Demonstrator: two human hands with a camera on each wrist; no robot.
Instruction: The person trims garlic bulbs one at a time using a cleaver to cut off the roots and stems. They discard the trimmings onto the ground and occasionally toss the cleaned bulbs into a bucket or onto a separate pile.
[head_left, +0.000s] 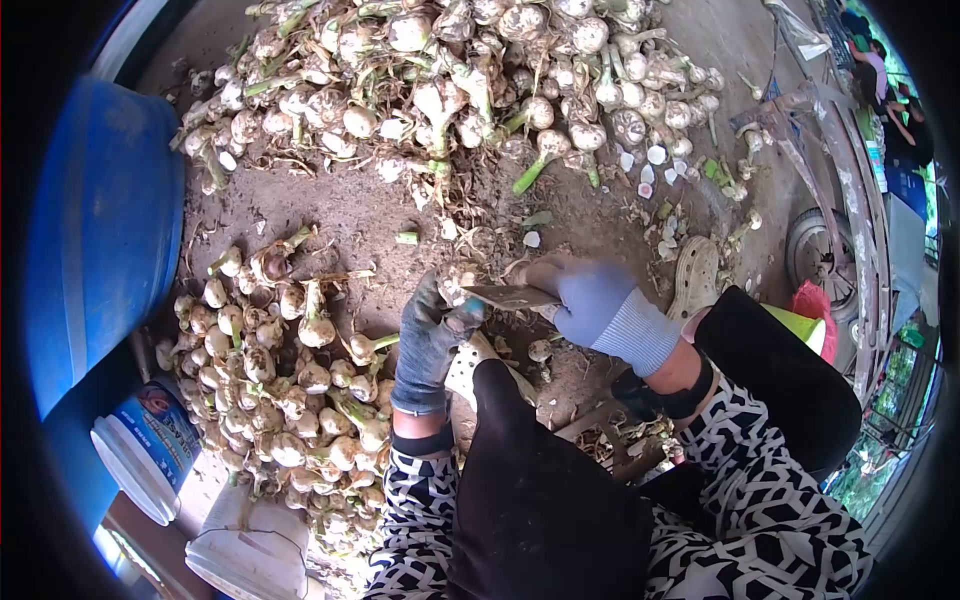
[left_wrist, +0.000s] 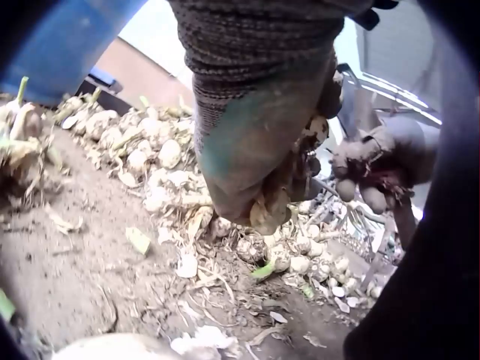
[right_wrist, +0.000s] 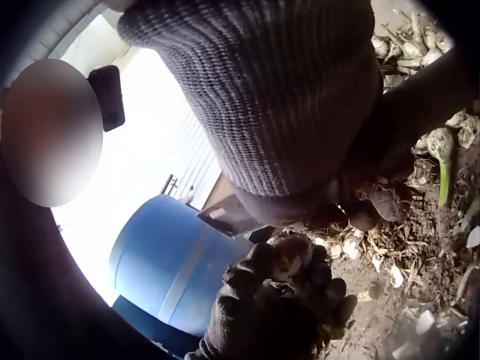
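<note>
Near the centre of the head view, the gloved left hand [head_left: 432, 335] grips a garlic bulb [head_left: 458, 283] with roots. The gloved right hand [head_left: 597, 305] holds a flat blade [head_left: 512, 297], whose end lies against or close beside that bulb. In the left wrist view, the left hand [left_wrist: 259, 150] curls round a bulb, and the right hand [left_wrist: 397, 154] is beyond it, its blade mostly hidden. From the right wrist, the left hand's dark glove [right_wrist: 262, 300] wraps the bulb [right_wrist: 291, 259]; the right hand [right_wrist: 277, 135] hides its own fingertips.
A large garlic heap [head_left: 410, 35] spreads across the far ground, and a smaller pile [head_left: 290, 400] lies left of the left hand. A blue barrel [head_left: 120, 220], white buckets [head_left: 250, 545] and a wheel [head_left: 820, 262] stand around. Cut bits [head_left: 532, 239] litter the soil.
</note>
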